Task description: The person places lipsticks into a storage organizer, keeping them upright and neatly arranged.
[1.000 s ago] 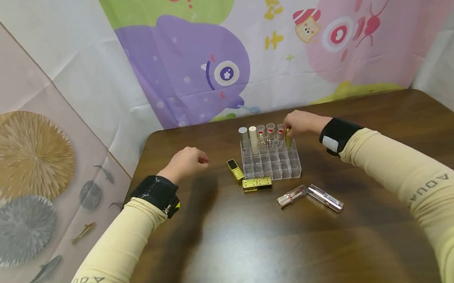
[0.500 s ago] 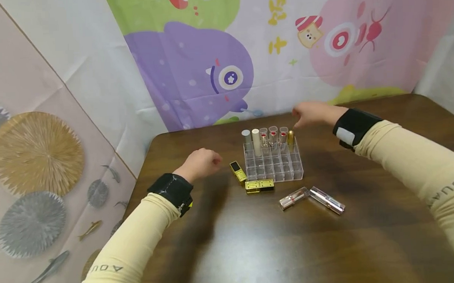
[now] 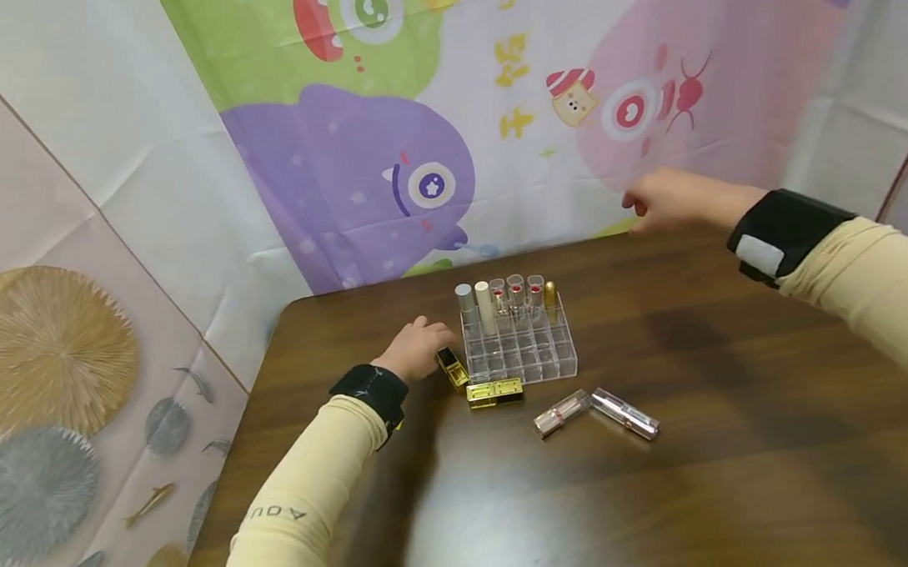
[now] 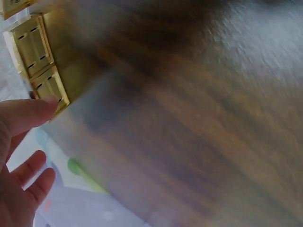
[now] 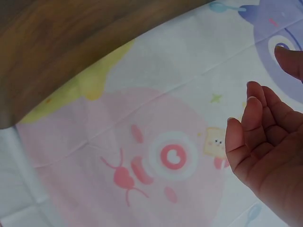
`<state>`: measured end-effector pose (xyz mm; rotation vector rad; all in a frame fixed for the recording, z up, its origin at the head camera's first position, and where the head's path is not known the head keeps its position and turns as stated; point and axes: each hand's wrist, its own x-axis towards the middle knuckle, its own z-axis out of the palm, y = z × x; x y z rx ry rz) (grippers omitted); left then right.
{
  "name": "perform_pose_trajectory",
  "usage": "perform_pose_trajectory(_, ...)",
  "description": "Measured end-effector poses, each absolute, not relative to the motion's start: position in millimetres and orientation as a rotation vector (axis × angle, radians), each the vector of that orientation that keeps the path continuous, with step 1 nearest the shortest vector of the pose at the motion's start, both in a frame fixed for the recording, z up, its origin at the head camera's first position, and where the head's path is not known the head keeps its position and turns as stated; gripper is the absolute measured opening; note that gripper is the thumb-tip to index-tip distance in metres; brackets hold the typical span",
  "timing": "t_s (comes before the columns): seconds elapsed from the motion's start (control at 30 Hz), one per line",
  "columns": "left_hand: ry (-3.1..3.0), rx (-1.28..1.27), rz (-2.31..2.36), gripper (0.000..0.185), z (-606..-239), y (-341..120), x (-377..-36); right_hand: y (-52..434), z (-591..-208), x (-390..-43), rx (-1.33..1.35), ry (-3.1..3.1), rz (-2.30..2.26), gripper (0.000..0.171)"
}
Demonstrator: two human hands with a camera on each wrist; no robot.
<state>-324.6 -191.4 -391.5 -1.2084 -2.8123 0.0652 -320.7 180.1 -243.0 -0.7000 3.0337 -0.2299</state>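
Note:
My left hand (image 3: 419,350) is at a gold-and-black lipstick (image 3: 455,373) lying left of the clear acrylic organizer (image 3: 520,353). In the left wrist view the thumb (image 4: 35,113) lies over the end of this gold lipstick (image 4: 33,49), pinching it; the index fingertip is hidden and other fingers stand out loosely. My right hand (image 3: 672,199) is raised right of the organizer, with relaxed, slightly bent fingers and nothing in them. The back row holds a grey tube (image 3: 465,300), a white tube (image 3: 484,303), several clear-capped red lipsticks (image 3: 516,294) and a gold bullet-shaped tube (image 3: 550,297).
A second gold-and-black lipstick (image 3: 494,393) lies along the organizer's front edge. Two silvery-pink lipsticks, one left (image 3: 561,413) and one right (image 3: 625,413), lie in front on the brown table (image 3: 693,475). A cartoon cloth (image 3: 360,170) hangs behind.
My right hand has left the gold tube in the organizer's back row and moved up and right. My left hand has moved right to the gold lipstick. The head view has shifted.

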Motion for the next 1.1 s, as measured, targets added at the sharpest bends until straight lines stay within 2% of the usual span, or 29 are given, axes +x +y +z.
perform_pose_trajectory(0.33, -2.822, -1.221, 0.031, 0.018, -409.1, -201.5, -327.3, 196.1, -254.0, -314.3, -0.689, 3.014, -0.246, 0.037)
perform_pose_trajectory(0.47, -2.836, -1.220, 0.068, 0.020, -405.4, -204.0, -326.3, 199.3, -255.4, -312.8, -0.650, 3.007, -0.238, 0.038)
perform_pose_trajectory(0.67, -2.944, -1.205, 0.046, 0.030, -386.0, -211.0, -329.2, 202.8, -257.7, -312.5, -0.631, 2.999, -0.244, 0.039)
perform_pose_trajectory(1.1, -2.935, -1.123, -0.108, 0.029, -324.5, -222.1, -338.1, 203.5, -262.6, -312.6, -0.675, 3.015, -0.243, 0.036)
